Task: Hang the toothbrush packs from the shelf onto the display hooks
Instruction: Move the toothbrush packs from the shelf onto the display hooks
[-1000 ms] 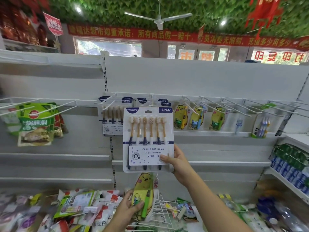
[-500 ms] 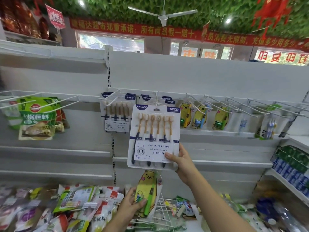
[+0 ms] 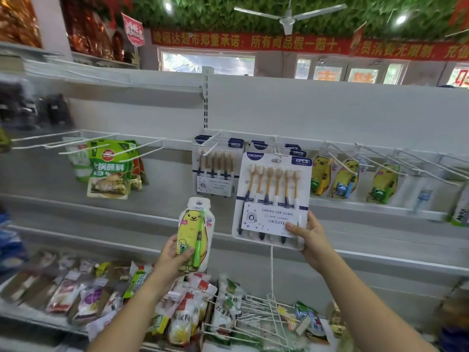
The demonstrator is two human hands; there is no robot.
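Six-pack (image 3: 272, 199) of toothbrushes is held up flat by the right hand (image 3: 313, 240). The thumb pinches the front of its low right corner, and the other fingers are curled behind it. Left of those fingers, the left hand (image 3: 175, 260) grips a bear pack (image 3: 194, 235) with a green brush inside. The thumb lies across the front and the fingers wrap round the back. The bear pack stands upright, apart from the six-pack.

Below the fingers of both hands is a low shelf (image 3: 38, 316). Snack bags (image 3: 83, 293) lie on it under the left fingers. A pile of loose wires (image 3: 264, 313) lies under the right fingers.

Above the right fingers, the top of the six-pack is right at the tip of a white hook (image 3: 278, 154). I cannot tell if the hook goes through the hole. Hung packs (image 3: 215, 168) of the same kind are above the left fingers, and more peek out behind the six-pack. Right of the right fingers, yellow packs (image 3: 346, 181) hang in a row. Far left of the left fingers hang green bags (image 3: 111, 168).

High above all the fingers are a red banner (image 3: 253, 43) and a white fan (image 3: 289, 16).
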